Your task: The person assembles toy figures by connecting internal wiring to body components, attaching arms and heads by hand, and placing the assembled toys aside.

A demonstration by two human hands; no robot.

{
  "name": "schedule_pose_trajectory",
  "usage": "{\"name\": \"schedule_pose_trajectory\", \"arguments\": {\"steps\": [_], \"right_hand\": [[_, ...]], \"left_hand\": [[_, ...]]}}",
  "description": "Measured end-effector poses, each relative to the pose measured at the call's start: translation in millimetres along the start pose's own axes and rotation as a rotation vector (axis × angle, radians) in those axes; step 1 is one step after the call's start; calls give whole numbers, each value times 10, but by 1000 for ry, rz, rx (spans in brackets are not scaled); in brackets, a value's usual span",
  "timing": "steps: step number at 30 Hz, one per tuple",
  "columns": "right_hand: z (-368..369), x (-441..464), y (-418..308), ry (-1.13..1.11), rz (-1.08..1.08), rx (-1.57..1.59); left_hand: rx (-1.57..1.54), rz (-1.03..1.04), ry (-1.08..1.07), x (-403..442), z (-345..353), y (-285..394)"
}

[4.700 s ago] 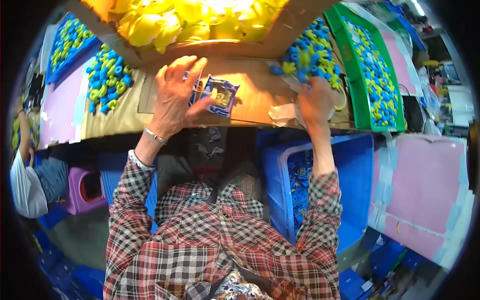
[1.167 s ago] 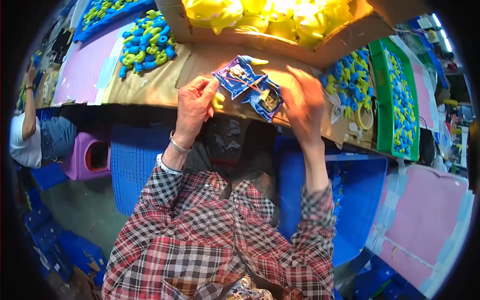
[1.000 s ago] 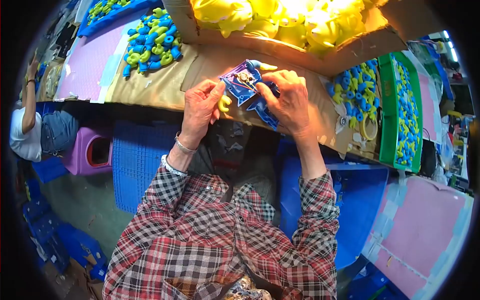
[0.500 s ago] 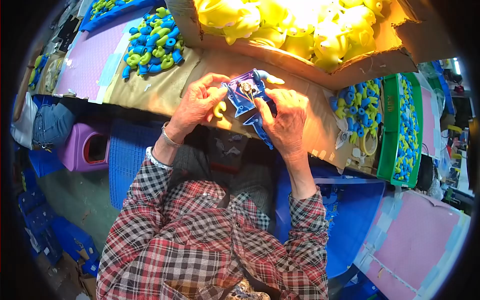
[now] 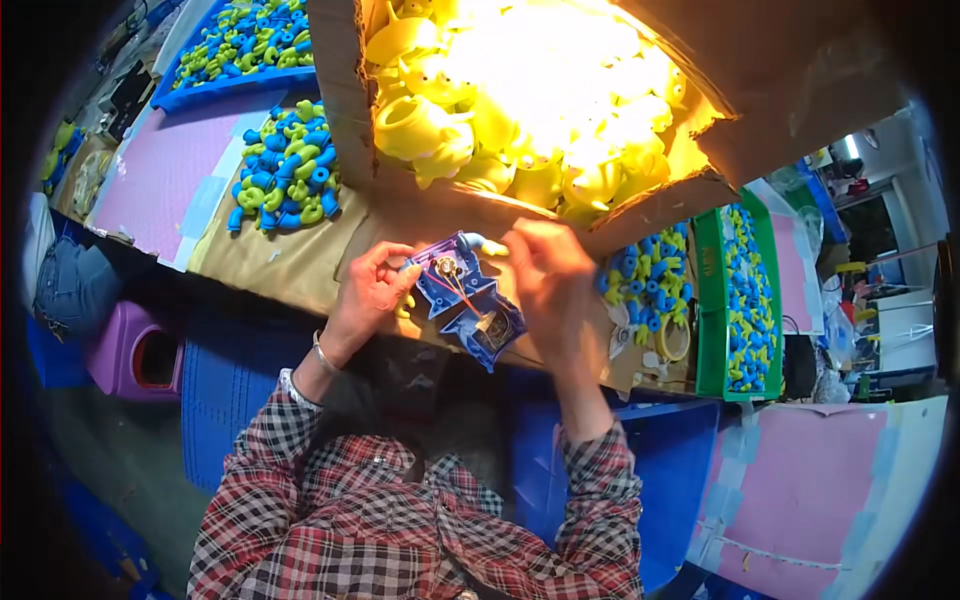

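Observation:
My left hand (image 5: 370, 295) is closed on the left edge of an opened blue plastic toy shell (image 5: 440, 292), held above the table's front edge. Thin wires run from a round metal part (image 5: 446, 266) in the upper half down to the lower half (image 5: 497, 332), which hangs tilted. At the shell's upper right corner sits a small bent arm piece (image 5: 482, 243), blue with a yellow end. A yellow-green curved piece (image 5: 405, 306) shows by my left fingers. My right hand (image 5: 552, 262), smeared by motion, is just right of the arm piece; whether it touches is unclear.
Behind stands a cardboard box (image 5: 505, 200) of yellow toy figures (image 5: 420, 130) under glaring light. Blue and yellow-green arm pieces lie in a left pile (image 5: 285, 170), a right pile (image 5: 650, 280), a blue tray (image 5: 240, 75) and a green tray (image 5: 710, 320). A blue bin (image 5: 670, 480) stands below right.
My right hand has left the shell's lower right side and moved up beside the arm piece. The lower half now hangs open with its inside showing. The whole view has shifted.

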State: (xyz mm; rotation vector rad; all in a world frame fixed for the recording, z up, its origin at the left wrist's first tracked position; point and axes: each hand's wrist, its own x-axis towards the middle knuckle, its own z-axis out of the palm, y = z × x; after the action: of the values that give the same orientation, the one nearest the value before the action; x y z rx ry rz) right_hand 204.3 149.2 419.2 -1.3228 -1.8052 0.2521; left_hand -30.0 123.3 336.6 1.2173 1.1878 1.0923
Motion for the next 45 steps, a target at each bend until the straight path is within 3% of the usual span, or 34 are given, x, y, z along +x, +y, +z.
{"name": "schedule_pose_trajectory", "arguments": {"steps": [1, 3, 5, 6, 8, 11, 15, 18, 22, 25, 27, 29, 31, 33, 36, 38, 40, 41, 43, 45], "right_hand": [[-80, 225, -98, 27, 90, -1], [-32, 688, -49, 153, 98, -90], [137, 1226, 186, 397, -264, -150], [189, 1496, 361, 327, -274, -319], [268, 1908, 448, 27, -77, -466], [390, 2018, 638, -344, 394, 201], [594, 2373, 872, -484, 459, 318], [684, 2350, 827, -370, 460, 219], [649, 2250, 646, -162, 544, 448], [569, 2267, 580, -109, 387, 564], [670, 2250, 807, 151, 207, 650], [398, 2115, 411, 187, -24, 478], [279, 1851, 39, 327, 26, 439], [109, 1388, -97, 325, -206, 92], [-7, 701, -356, 115, -478, 31], [-2, 342, -452, -10, -707, 32], [-30, 31, -483, -222, -702, 45], [-24, -83, -469, -306, -720, 25], [126, -237, -412, -294, -683, 99], [173, -259, -408, -263, -608, 143]], "left_hand": [[55, 78, 37, 3, 10, -52], [-6, 44, 111, -10, 18, -29], [2, 68, 203, -26, 34, 146], [29, 120, 233, -5, 15, 120], [4, 108, 237, -10, -5, 175], [40, 102, 258, -15, -38, 168], [25, 84, 269, -25, -24, 66], [-12, 106, 298, 5, 14, -39], [36, 118, 318, -15, -16, 94], [91, 180, 349, -6, -17, 138], [134, 232, 370, 10, -38, 189], [173, 270, 405, 4, -54, 269], [139, 342, 341, 8, -66, 364], [87, 412, 292, -34, -10, 702], [-184, 411, 167, 56, -27, 952], [-245, 272, -111, 101, -216, 1153], [-248, 135, -415, 56, -342, 1234], [-108, 122, -488, 95, -353, 1176], [-31, 69, -458, 40, -297, 1110], [-122, 68, -245, -18, -323, 873]]}}
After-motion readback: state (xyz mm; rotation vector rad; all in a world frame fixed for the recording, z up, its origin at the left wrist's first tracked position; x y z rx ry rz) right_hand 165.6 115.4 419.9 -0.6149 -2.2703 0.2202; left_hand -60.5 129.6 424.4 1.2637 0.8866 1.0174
